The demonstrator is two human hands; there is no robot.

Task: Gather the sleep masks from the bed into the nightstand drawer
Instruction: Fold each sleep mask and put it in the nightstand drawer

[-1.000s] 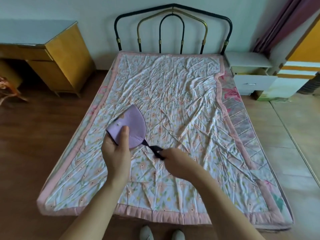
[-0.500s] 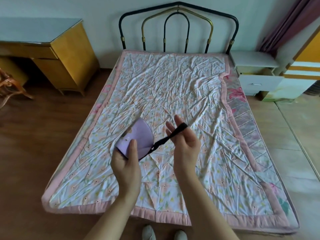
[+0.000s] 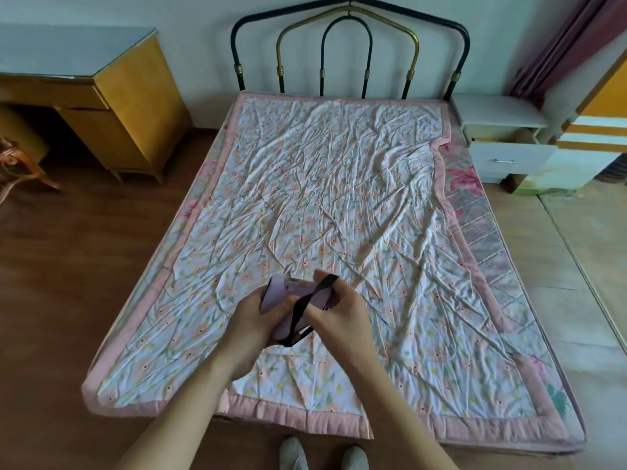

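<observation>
A lilac sleep mask (image 3: 292, 292) with a black strap (image 3: 305, 308) is held folded above the foot end of the bed (image 3: 339, 198). My left hand (image 3: 258, 317) grips the folded mask from below. My right hand (image 3: 339, 310) holds the strap, which runs over its fingers and across the mask. The white nightstand (image 3: 498, 113) stands at the far right of the headboard, and its drawer (image 3: 509, 159) is pulled open; the inside is hidden from here. No other mask shows on the floral quilt.
A wooden desk (image 3: 101, 96) stands at the far left with a chair (image 3: 17, 164) beside it. A metal headboard (image 3: 349, 45) closes the far end. Curtain and a yellow-white cabinet (image 3: 597, 113) are at the right. My feet (image 3: 322, 456) are at the bed's foot.
The mask went from spread open to folded between both hands. My right hand came in close to the left and brought the strap over the mask.
</observation>
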